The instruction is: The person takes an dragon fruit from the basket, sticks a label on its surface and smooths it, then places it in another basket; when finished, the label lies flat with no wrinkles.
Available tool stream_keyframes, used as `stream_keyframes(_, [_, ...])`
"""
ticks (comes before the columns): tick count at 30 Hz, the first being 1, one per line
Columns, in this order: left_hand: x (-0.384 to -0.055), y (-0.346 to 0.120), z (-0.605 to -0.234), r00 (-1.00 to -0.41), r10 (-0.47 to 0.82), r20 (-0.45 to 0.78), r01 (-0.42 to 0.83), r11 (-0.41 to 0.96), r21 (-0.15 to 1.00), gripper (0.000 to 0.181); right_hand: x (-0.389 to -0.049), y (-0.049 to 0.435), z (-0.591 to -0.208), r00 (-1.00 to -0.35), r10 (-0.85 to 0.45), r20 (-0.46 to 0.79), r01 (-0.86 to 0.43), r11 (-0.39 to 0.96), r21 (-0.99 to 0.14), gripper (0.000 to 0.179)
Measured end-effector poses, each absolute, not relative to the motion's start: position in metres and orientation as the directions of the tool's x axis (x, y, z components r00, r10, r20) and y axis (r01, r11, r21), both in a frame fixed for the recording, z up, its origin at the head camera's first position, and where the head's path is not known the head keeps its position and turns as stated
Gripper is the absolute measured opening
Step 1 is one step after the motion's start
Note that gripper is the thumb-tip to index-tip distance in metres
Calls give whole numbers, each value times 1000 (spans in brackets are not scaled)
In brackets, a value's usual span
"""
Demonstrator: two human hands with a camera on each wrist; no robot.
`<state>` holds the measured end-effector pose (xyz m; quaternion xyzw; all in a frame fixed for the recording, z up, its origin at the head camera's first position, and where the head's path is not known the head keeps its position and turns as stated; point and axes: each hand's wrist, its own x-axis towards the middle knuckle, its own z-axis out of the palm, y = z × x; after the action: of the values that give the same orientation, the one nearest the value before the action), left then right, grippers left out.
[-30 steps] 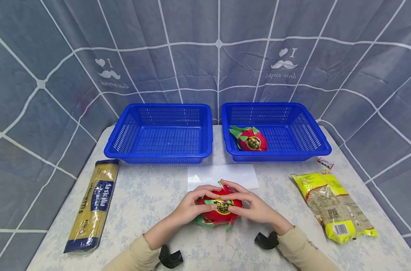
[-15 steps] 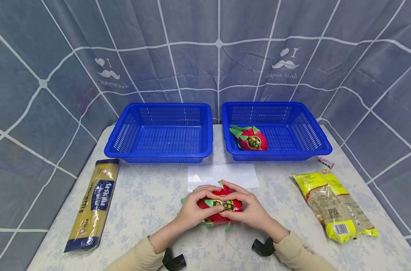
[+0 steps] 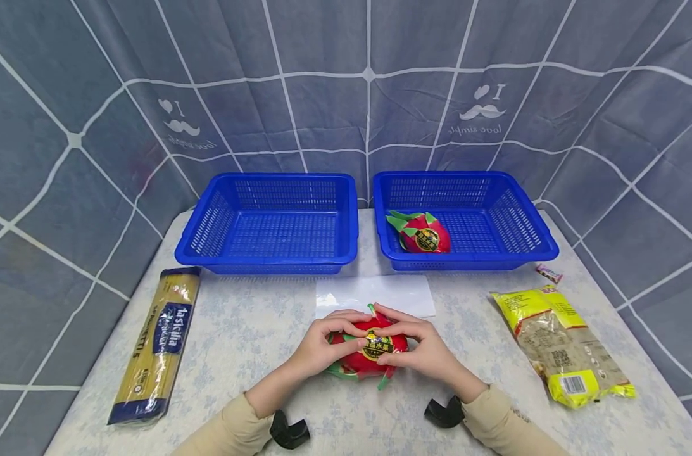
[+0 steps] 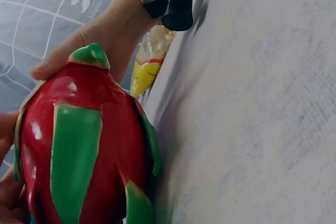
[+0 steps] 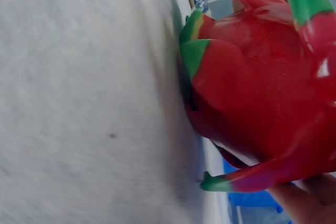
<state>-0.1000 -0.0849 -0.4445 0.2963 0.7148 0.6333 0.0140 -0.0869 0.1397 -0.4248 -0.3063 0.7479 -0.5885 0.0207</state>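
A red dragon fruit with green-tipped scales and a black-and-gold label lies sideways between both hands, low at the front middle of the table. My left hand grips its left end, fingers curved over the top and thumb beside the label. Its right end is gripped by my right hand, with the thumb near the label's right edge. In the left wrist view, a broad green scale runs along the dragon fruit. Pointed scales stick out from the dragon fruit in the right wrist view.
Two blue baskets stand at the back: the left basket and the right basket, which holds another dragon fruit. White paper lies before them. Spaghetti is at left, a yellow-and-clear bag and small wrapped sweet at right.
The dragon fruit has turned slightly back and forth in my hands, and its label shows more fully than half a second ago. My thumbs have shifted a little. Everything else stays put.
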Motion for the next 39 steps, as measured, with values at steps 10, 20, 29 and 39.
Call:
stream_keyframes(10, [-99,-81,-451,-801,413,433,478,6,878,11,-83,139,-434,-806,-409,428,-491,59,-869,31])
stream_keyframes(20, [-108,-89,-446,-799,517,306,343,-26,939,15,-92,144,-457,-805,-460,375,-497,176,-850,36])
stream_keyframes(29, [-106,-89,-447,-826,435,358,394,-8,919,10,-90,142,-452,-781,-534,323,-578,423,-698,46])
stream_keyframes(39, [-106,-88,-445,-832,478,281,333,26,943,12,-94,145,-458,-773,-498,394,-544,201,-815,38])
